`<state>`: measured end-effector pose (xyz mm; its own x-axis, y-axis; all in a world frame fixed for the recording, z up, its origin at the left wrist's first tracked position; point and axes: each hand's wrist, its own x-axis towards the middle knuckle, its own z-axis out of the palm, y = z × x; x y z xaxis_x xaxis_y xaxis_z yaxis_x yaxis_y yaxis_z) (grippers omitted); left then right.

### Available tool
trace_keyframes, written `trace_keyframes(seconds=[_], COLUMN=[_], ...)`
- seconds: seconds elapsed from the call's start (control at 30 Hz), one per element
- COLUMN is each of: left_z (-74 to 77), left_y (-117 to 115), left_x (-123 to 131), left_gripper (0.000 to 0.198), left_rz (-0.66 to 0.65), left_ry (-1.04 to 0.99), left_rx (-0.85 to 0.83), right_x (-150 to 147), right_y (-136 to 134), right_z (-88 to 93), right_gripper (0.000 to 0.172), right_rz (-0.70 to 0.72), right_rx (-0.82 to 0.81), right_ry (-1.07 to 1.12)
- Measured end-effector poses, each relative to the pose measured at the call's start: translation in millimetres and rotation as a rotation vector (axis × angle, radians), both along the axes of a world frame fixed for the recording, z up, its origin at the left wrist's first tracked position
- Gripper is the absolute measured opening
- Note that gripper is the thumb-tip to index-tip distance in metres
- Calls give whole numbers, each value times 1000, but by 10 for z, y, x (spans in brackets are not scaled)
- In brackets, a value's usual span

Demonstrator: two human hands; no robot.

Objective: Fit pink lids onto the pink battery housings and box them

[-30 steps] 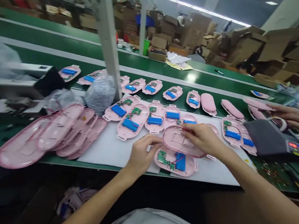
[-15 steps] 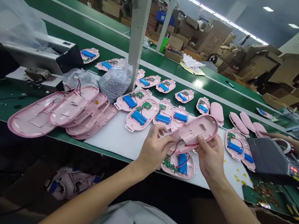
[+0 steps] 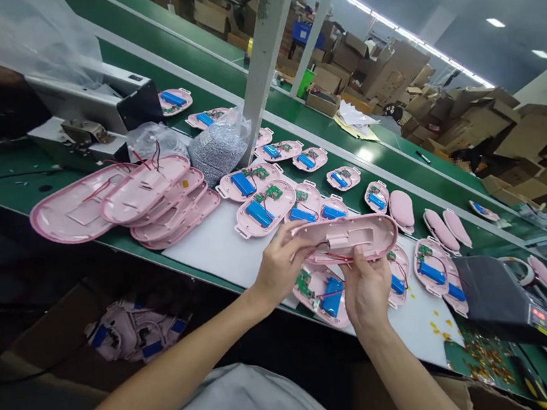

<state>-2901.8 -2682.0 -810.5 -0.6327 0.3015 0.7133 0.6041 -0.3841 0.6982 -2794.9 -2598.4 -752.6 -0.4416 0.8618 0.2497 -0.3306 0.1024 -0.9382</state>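
Between my hands is a pink plastic shell half (image 3: 382, 232), its hollow inner side facing me and thin wires at its left end. My left hand (image 3: 279, 265) pinches the left end of the shell. From below, my right hand (image 3: 369, 290) grips the lower edge with the thumb on the inside. Just under it, a pink shell with a blue battery (image 3: 333, 298) and a green circuit board (image 3: 305, 283) rests at the front of the white mat (image 3: 241, 263). Red wires link the two parts.
Stacked pink shell halves (image 3: 151, 194) stand at the left, near a bag of small grey parts (image 3: 218, 146). Several battery-filled shells (image 3: 267, 209) lie behind my hands. At the right are a dark box with a red display (image 3: 497, 296) and a metal post (image 3: 268, 51) rises behind.
The held shell half has tilted up and its right end has come a little left, together with my right hand. A co-worker's hand at the right has left the view.
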Motion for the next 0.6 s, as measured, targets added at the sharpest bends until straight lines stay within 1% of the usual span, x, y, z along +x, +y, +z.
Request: trace_keyframes(seconds=[0.03,0.07,0.13,0.17,0.2,0.23,0.27,0.3,0.33,0.37,0.4,0.43,0.47,0.5,0.53,0.57,0.6], left_z=[-7,-14,-29,-35,-40,-45,-49,-52,-53,-52,-50,-48,-45,-44,-45,-47,-51], left_y=[16,35,69,78,81,79,73,65,58,53,52,54,60,67,75,81,85], left_x=[2,0,-21,-40,-62,-84,-103,-116,-123,-125,-123,-121,-121,-125,-134,-147,-161], left_gripper=[12,24,45,49,48,43,39,37,36,36,36,36,37,39,40,41,40], left_rz=[-46,-114,-276,-350,-403,-434,-449,-455,-456,-450,-445,-441,-434,-426,-421,-421,-428], left_ry=[-134,-285,-521,-573,-582,-564,-538,-516,-499,-485,-473,-467,-466,-464,-459,-448,-428], left_rx=[1,3,-3,-16,-34,-58,-87,-118,-148,-171,-185,-189,-188,-190,-200,-218,-239], right_x=[-13,-25,-34,-27,-9,17,45,70,84,81,59,17,-41,-109,-181,-248,-305], right_y=[-9,-10,21,55,101,154,212,271,325,372,412,445,473,497,518,537,553], right_z=[-39,-83,-166,-191,-195,-172,-120,-42,57,167,277,377,458,516,548,556,545], right_gripper=[49,47,42,40,40,41,44,49,53,56,55,50,42,34,28,24,22], right_rz=[13,24,47,58,49,6,-67,-152,-220,-242,-193,-78,76,226,343,412,440], right_rx=[-34,-61,-94,-98,-81,-22,92,264,481,721,953,1145,1273,1341,1366,1369,1363], right_ry=[3,3,-15,-42,-85,-139,-202,-268,-339,-420,-517,-628,-744,-849,-932,-985,-1013])
